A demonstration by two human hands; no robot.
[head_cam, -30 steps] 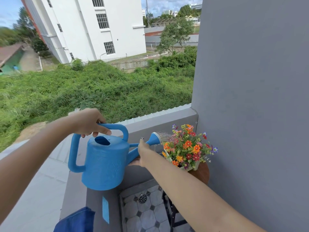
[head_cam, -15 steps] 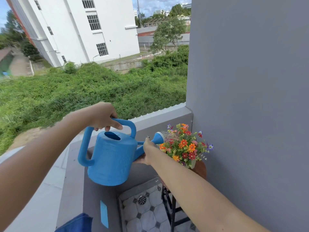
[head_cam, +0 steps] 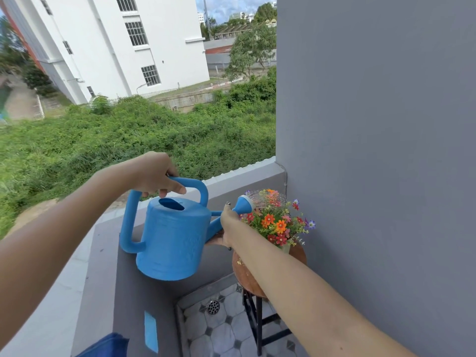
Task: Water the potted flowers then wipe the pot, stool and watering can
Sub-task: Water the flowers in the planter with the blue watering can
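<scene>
A blue plastic watering can [head_cam: 175,238] hangs tilted to the right over the grey balcony wall. My left hand [head_cam: 154,175] grips its top handle. My right hand [head_cam: 228,228] holds the spout from below. Fine jets of water leave the spout's rose [head_cam: 244,204] and fall on the orange, red and purple flowers [head_cam: 277,222]. The pot is almost wholly hidden behind the blooms and my right forearm. It stands on a round brown wooden stool [head_cam: 243,275] with black metal legs, in the corner by the grey wall.
A tall grey wall [head_cam: 373,150] rises right behind the flowers. The grey balcony parapet [head_cam: 103,266] runs along the left. A blue cloth [head_cam: 105,346] lies at the bottom edge. The tiled floor [head_cam: 224,331] has a round drain [head_cam: 213,306].
The can has tipped further towards the flowers and shifted a little right. Water now visibly sprays from the rose. My view has swung slightly left and down.
</scene>
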